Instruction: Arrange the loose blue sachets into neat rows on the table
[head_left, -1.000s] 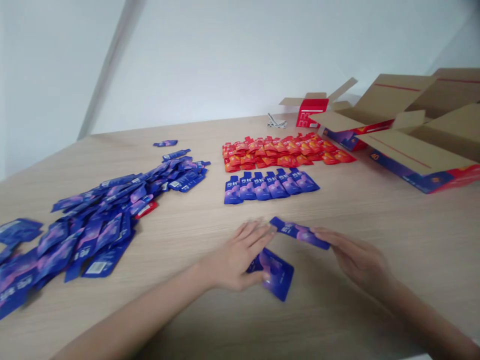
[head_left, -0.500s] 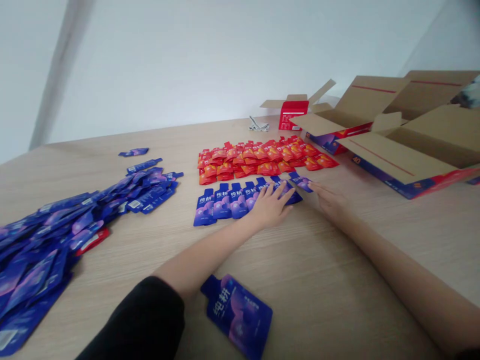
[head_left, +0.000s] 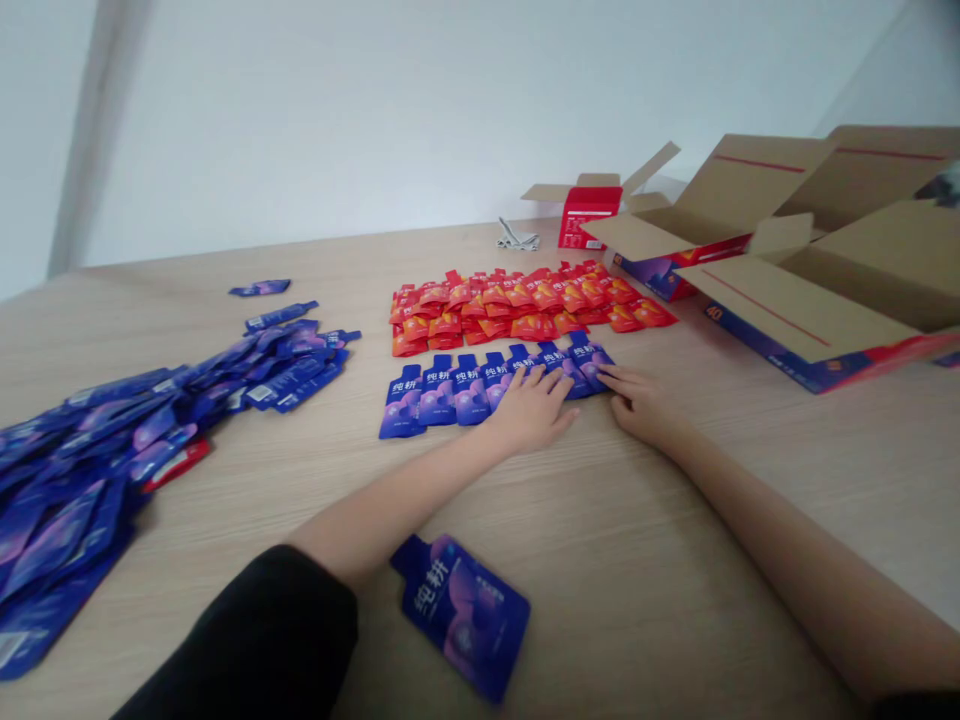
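Note:
Several blue-purple spouted pouches (head_left: 470, 392) lie side by side in an overlapping row on the table. My left hand (head_left: 532, 410) rests palm down on the lower part of this row, fingers spread, partly covering the pouches under it. At the row's right end, my right hand (head_left: 646, 405) touches the edge of the last pouch (head_left: 587, 357) with outstretched fingertips. Below my left forearm lies a single blue pouch (head_left: 466, 615), tilted, its label up. Just behind the blue row are layered rows of red-orange pouches (head_left: 495, 308).
A large heap of blue pouches (head_left: 90, 440) spreads over the left side, with a red pouch (head_left: 178, 465) at its edge. Open cartons (head_left: 795, 350) stand at the right, a small red box (head_left: 589, 217) and a folded white paper (head_left: 517, 237) at the back.
The rightmost blue pouch has turned upright and now lines up with the row. My right hand has shifted slightly toward its lower edge; my left hand stays on the row.

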